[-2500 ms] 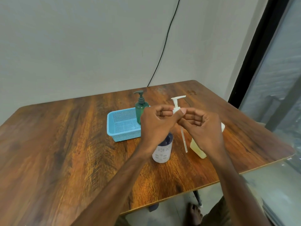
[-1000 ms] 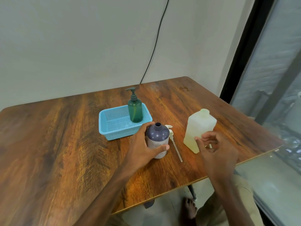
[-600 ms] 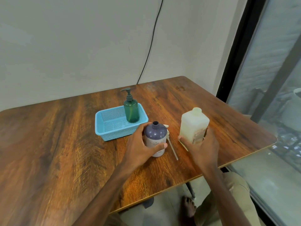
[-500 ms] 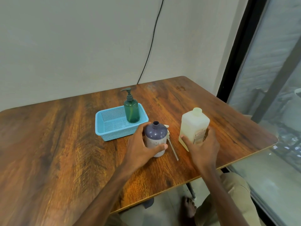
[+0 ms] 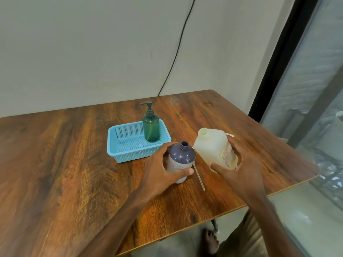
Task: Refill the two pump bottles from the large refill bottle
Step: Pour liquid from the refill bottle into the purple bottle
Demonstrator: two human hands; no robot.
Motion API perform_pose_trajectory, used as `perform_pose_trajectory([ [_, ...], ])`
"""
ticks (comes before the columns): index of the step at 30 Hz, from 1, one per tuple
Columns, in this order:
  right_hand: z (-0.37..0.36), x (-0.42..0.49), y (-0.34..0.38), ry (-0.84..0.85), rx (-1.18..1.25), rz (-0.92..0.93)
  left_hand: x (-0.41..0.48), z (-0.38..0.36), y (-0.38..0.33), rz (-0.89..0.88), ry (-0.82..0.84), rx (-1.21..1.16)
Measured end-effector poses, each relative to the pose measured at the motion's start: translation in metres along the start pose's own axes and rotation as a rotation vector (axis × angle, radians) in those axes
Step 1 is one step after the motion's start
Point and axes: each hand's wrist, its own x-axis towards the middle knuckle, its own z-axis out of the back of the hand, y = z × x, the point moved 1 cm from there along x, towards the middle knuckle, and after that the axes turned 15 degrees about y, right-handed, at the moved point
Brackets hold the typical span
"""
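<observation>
left hand (image 5: 159, 173) gripping uncapped purple bottle (image 5: 182, 156), right hand (image 5: 245, 167) holding tilted refill bottle (image 5: 211, 147)

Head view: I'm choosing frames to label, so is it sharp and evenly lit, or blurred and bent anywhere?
Head view: the purple bottle and refill bottle are fairly sharp, though the refill label is unreadable; the near table is smeared; light is soft, without glare; the window frame leans from wide-angle distortion.

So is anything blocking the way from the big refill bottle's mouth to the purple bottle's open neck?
Nothing visible. The refill bottle, tilted in the right hand, has its uncapped mouth just beside the open neck of the purple bottle. The left hand grips lower on that bottle, and the pump lies on the table.
</observation>
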Motion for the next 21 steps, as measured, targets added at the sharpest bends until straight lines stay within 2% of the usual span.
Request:
perform_pose_trajectory([
  [21, 0.018, 0.004, 0.000, 0.033, -0.092, 0.062, 0.005, -0.002, 0.003, -0.058, 0.071, -0.013],
])
